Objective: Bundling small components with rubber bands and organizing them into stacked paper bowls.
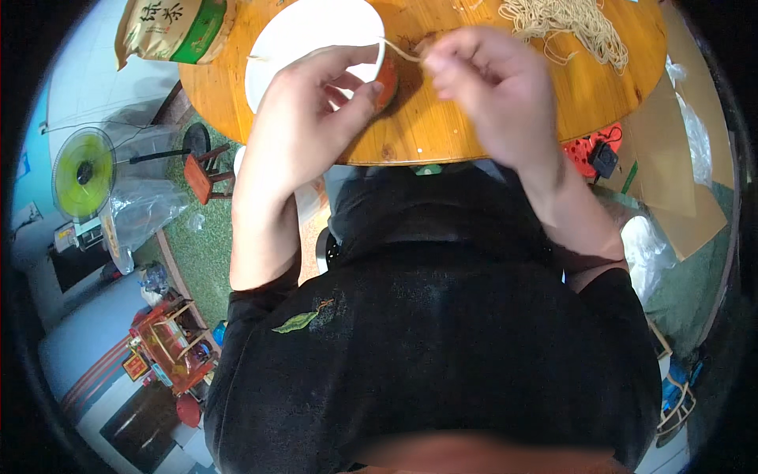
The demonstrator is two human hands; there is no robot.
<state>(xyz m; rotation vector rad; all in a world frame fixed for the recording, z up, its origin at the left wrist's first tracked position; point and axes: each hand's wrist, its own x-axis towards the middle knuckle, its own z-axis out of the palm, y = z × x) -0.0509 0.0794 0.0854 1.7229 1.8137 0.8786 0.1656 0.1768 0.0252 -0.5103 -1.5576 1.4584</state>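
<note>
A white round tub [316,31], with some orange-red on its outer side, is tilted on the wooden table in front of me. My left hand [304,118] grips its near right rim, with the thumb outside and the fingers reaching inward. From the rim a thin beige cord [403,54] runs to my right hand [505,95], which pinches it between thumb and fingers; that hand is slightly blurred. A short bit of similar cord [257,58] shows at the tub's left edge. Farther right lies a loose heap of beige cord [580,24].
The round wooden table [624,99] ends just before my body. A beige and green package [178,31] stands at its far left. On the floor are a green fan [84,171], a small stool [197,180], cardboard [687,205] and plastic bags [643,249].
</note>
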